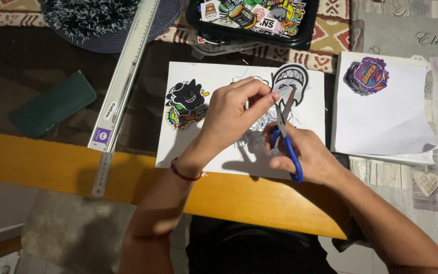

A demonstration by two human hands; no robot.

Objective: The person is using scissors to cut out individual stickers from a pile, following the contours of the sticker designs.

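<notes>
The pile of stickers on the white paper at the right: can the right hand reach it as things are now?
Probably not at once. The right hand is busy with the blue-handled scissors. The pile of stickers lies uncovered on the white paper, with nothing in between, so the way is free once the scissors are put down.

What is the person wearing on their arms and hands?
Both arms are bare, with no sleeves showing. The left hand has a thin dark red band around its wrist. The right hand wears no rings, gloves or bands that can be seen.
</notes>
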